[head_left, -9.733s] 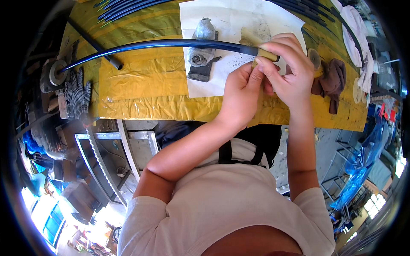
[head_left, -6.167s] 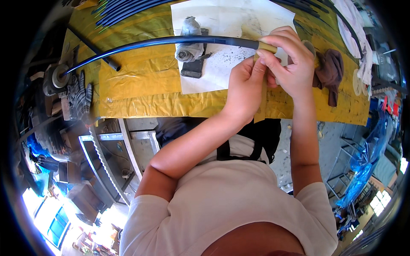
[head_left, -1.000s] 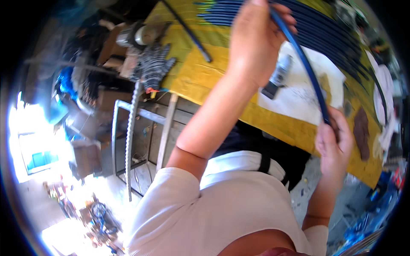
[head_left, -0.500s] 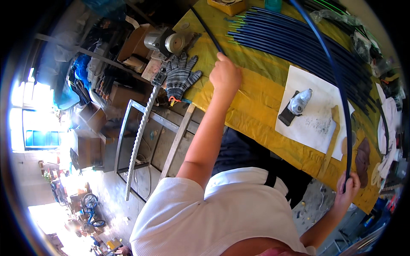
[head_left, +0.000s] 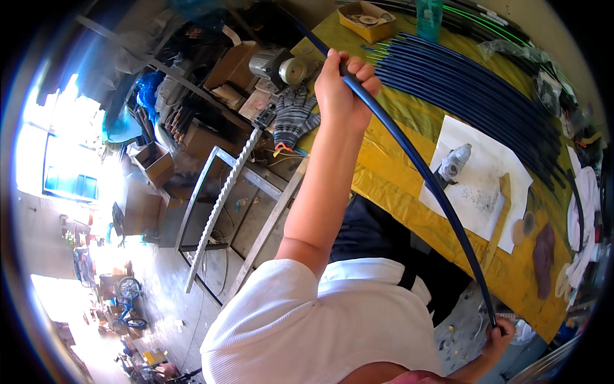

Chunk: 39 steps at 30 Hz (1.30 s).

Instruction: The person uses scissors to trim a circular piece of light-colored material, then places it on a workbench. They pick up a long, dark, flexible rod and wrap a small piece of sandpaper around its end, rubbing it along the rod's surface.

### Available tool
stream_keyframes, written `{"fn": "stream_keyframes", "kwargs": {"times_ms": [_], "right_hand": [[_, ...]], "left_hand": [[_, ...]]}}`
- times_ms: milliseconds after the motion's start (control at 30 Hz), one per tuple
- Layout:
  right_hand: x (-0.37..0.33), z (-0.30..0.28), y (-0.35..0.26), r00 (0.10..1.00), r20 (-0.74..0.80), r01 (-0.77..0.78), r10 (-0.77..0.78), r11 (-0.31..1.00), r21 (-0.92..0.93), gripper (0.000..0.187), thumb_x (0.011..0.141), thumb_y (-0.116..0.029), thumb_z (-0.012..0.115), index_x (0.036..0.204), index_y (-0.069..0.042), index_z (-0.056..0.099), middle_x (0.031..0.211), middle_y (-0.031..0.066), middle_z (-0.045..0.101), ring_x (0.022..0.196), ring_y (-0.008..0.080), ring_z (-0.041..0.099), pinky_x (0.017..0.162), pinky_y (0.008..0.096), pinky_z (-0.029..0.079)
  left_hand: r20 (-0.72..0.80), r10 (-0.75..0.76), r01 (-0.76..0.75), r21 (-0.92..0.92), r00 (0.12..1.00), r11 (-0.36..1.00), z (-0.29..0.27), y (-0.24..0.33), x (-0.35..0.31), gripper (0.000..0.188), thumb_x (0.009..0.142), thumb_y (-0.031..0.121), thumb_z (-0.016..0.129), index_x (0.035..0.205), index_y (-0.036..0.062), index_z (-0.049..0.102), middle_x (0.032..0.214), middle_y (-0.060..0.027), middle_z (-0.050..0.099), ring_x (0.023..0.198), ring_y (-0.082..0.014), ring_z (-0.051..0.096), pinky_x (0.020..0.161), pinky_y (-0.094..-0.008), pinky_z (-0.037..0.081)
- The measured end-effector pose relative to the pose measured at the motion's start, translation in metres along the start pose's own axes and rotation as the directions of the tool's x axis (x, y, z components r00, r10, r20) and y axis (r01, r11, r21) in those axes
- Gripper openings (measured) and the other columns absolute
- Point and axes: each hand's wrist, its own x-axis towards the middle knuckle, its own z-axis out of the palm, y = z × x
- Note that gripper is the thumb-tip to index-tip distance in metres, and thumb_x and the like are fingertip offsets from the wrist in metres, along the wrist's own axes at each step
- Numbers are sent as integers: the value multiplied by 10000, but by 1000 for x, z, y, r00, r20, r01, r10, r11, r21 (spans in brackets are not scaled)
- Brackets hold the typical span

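Observation:
One long, slim, dark blue rod (head_left: 409, 150) slants across the view in front of me, bowed by the lens or by bending; I cannot tell which. My left hand (head_left: 345, 89) is closed around its upper part, above the table's far left corner. Past that hand the rod runs on toward the upper left. Near the rod's lower end, my right hand (head_left: 501, 333) grips it with bent fingers, beyond the near right edge of the table. Many similar dark rods (head_left: 473, 83) lie side by side on the yellow-covered table (head_left: 390, 173).
White paper (head_left: 473, 205) on the table bears a grey power tool (head_left: 455, 161) and dark dust. Left of the table are a striped glove (head_left: 294, 118), a motor with a wheel (head_left: 278, 67) and a metal frame (head_left: 211, 173). An open yellow box (head_left: 368, 22) stands at the back.
The rod in my right hand, which ran out past the top edge, now slants across to my left hand. My left hand has risen; my right hand is lower. The view has shifted slightly.

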Motion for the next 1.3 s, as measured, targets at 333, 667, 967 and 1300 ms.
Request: {"fn": "stream_keyframes", "kwargs": {"times_ms": [333, 667, 967, 1300], "right_hand": [[-18, -19, 37, 997, -42, -64, 65, 998, 19, 427, 754, -373, 746, 953, -25, 599, 756, 28, 550, 498, 70, 420, 425, 218, 293], [-25, -25, 40, 999, -40, 6, -8, 997, -71, 442, 748, -394, 745, 971, -40, 603, 776, 25, 551, 516, 76, 424, 455, 215, 302], [-20, -9, -7, 974, 205, -144, 98, 964, 225, 417, 789, -342, 707, 1022, -19, 581, 690, 36, 541, 418, 76, 395, 372, 219, 280], [-21, 7, -21, 977, 210, -97, 35, 951, 293, 431, 831, -312, 678, 1077, 5, 519, 846, 74, 558, 388, 68, 393, 354, 212, 285]], "left_hand": [[56, 1, 0, -10, 998, 1000, 31, 1, -19, 215, 962, 241, 398, 833, 73, 433, 653, 15, 408, 580, -117, 396, 493, -253, 349], [-89, 331, -302, 243, 939, 922, 40, -9, -22, 194, 960, 238, 405, 839, 86, 420, 659, -12, 428, 592, -136, 413, 512, -263, 345], [186, 309, -357, 350, 933, 866, 41, 7, -28, 134, 947, 194, 419, 880, 78, 423, 648, -9, 392, 574, -126, 382, 485, -256, 308], [166, 353, -388, 306, 921, 869, 40, 8, -30, 122, 944, 181, 423, 880, 77, 417, 669, -14, 411, 602, -134, 397, 521, -261, 338]]}}
